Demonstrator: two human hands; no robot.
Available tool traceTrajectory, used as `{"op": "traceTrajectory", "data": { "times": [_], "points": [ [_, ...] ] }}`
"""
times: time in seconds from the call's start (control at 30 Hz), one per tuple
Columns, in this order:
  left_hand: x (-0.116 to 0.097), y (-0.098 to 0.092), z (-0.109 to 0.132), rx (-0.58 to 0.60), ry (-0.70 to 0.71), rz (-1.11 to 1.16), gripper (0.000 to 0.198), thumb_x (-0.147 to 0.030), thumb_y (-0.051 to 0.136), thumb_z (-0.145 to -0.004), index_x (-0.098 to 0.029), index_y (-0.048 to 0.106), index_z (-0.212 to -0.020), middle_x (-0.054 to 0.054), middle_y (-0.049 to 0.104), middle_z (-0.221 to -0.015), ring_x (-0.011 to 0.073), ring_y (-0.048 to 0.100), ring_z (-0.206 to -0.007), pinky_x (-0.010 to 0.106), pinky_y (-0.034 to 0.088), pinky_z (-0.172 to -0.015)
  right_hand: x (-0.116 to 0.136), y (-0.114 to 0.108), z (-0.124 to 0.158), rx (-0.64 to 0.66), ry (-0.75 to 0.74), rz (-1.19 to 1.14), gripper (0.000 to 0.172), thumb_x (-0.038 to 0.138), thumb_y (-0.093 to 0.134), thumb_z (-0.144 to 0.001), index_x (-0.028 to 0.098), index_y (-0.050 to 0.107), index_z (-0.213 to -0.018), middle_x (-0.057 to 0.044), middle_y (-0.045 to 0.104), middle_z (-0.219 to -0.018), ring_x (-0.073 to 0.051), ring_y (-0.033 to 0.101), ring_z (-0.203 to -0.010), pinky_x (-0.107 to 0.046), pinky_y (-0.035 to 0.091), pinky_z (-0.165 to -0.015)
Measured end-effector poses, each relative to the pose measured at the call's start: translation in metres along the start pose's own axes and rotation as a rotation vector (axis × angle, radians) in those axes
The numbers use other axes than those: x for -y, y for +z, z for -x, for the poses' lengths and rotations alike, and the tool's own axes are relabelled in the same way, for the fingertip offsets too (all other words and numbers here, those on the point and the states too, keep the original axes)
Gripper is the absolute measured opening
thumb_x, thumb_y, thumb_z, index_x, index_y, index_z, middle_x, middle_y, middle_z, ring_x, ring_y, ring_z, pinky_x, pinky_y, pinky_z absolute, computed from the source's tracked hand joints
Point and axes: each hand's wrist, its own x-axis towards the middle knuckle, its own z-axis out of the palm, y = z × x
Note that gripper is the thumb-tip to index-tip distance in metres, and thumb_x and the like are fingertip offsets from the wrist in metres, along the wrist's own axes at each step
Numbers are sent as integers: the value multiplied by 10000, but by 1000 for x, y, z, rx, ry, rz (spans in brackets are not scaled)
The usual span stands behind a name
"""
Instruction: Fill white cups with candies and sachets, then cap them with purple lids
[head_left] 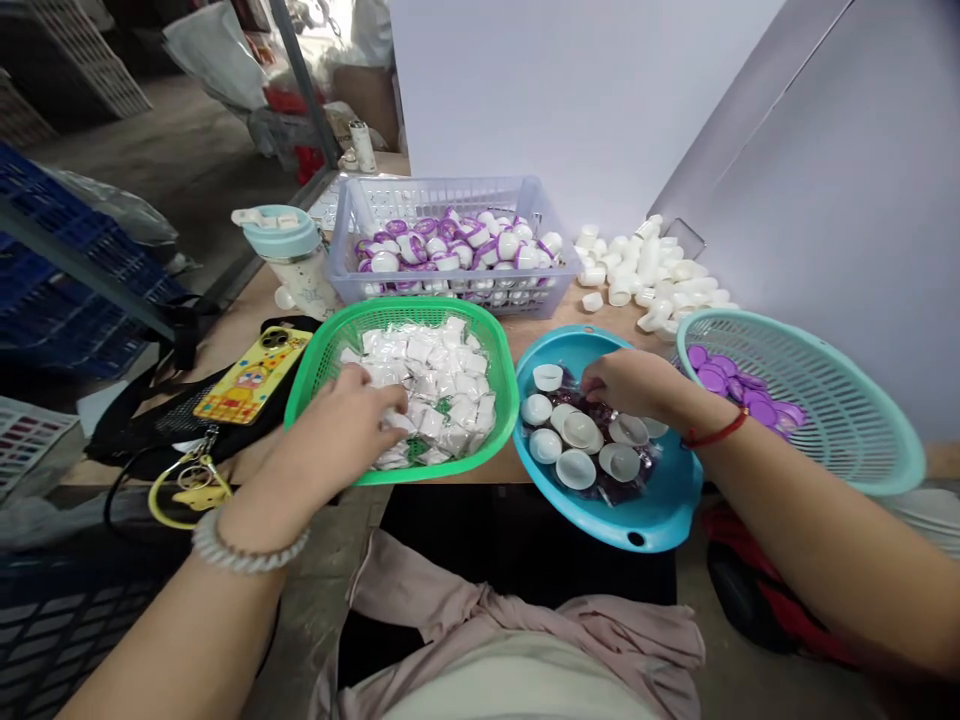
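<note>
Two hands low over the bowls: my left hand [337, 425] sits narrow in white sachets [442, 385] in a green basket [420, 306], grip unclear. My right hand [626, 385] curls above white caps [576, 469] in a blue bowl [637, 530] (can't tell if holding). Sachets look light and soft, pinchable by an edge; caps look light and stiff, best taken by the rim.

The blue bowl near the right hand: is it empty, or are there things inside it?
It is not empty. The blue bowl holds white round caps and purple pieces, and the right hand reaches in over them.
</note>
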Motion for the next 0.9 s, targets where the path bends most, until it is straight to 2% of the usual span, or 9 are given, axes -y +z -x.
{"op": "traceTrajectory", "data": {
  "times": [0.13, 0.27, 0.33, 0.47, 0.57, 0.67, 0.73, 0.83, 0.9],
  "points": [
    [-36, 1, -18, 171, 40, -142, 474, -253, 663, -924, -240, 703, -1397, 193, 601, -1221, 389, 703, -1069, 499, 554, -960, 4, -6, 16, -85, 58, 43, 201, 197, 646, -930, 223, 841, -971, -123, 818, -919, -287, 732, -811, -328, 423, -657],
    [-46, 3, -25, 233, 13, -170, 357, -179, 597, -923, -164, 795, -1219, 248, 670, -1145, 442, 741, -1014, 513, 569, -850, 0, -7, 38, -215, 131, -17, 242, 329, 615, -978, 266, 817, -1096, -78, 830, -931, -309, 758, -833, -335, 470, -646],
    [-42, -1, -24, 234, -1, -165, 350, -199, 550, -946, -188, 809, -1181, 241, 680, -1125, 447, 752, -957, 521, 564, -801, -4, -5, 51, -288, 68, -129, 221, 332, 618, -984, 267, 812, -1065, -62, 839, -971, -288, 776, -828, -345, 530, -702],
    [-42, -13, -21, 111, -29, -80, 431, -353, 408, -1052, -247, 764, -1271, 187, 644, -1190, 393, 742, -979, 496, 552, -824, 5, 0, 72, -479, -221, -351, 187, 279, 608, -1011, 236, 783, -964, -116, 753, -1359, -302, 776, -1111, -412, 589, -933],
    [-57, -18, -14, -11, -12, 126, 401, -443, 436, -1063, -286, 744, -1266, 108, 624, -1204, 317, 709, -1016, 450, 534, -899, 34, 1, 81, -583, -361, -577, 100, 241, 658, -1011, 237, 756, -989, -113, 768, -1314, -284, 739, -1239, -415, 595, -1010],
    [-81, -19, -2, -57, 86, 396, 358, -503, 485, -1054, -299, 756, -1170, 61, 616, -1139, 275, 675, -964, 421, 515, -878, 67, -2, 83, -586, -491, -790, 85, 178, 671, -1006, 231, 736, -995, -86, 815, -1174, -263, 720, -1286, -377, 616, -998],
    [-96, -19, 5, -43, 193, 574, 338, -517, 508, -1056, -296, 758, -1113, 47, 635, -1105, 265, 649, -1010, 400, 497, -905, 82, -5, 83, -595, -485, -921, 91, 156, 670, -999, 222, 732, -989, -61, 823, -1032, -225, 786, -1091, -324, 646, -863],
    [-116, -14, 12, -32, 255, 903, 307, -513, 535, -1067, -275, 724, -1109, 33, 676, -1091, 240, 617, -1074, 365, 465, -966, 89, -9, 87, -610, -419, -1182, 41, 176, 745, -957, 204, 719, -944, -22, 784, -868, -159, 761, -777, -274, 636, -701],
    [-128, -8, 15, 30, 219, 1178, 355, -575, 513, -1073, -277, 671, -1185, 14, 665, -1020, 200, 601, -949, 318, 475, -851, 89, -9, 91, -621, -399, -1360, 86, 179, 786, -933, 200, 702, -932, -14, 770, -835, -156, 752, -741, -271, 634, -672]
  ]
}}
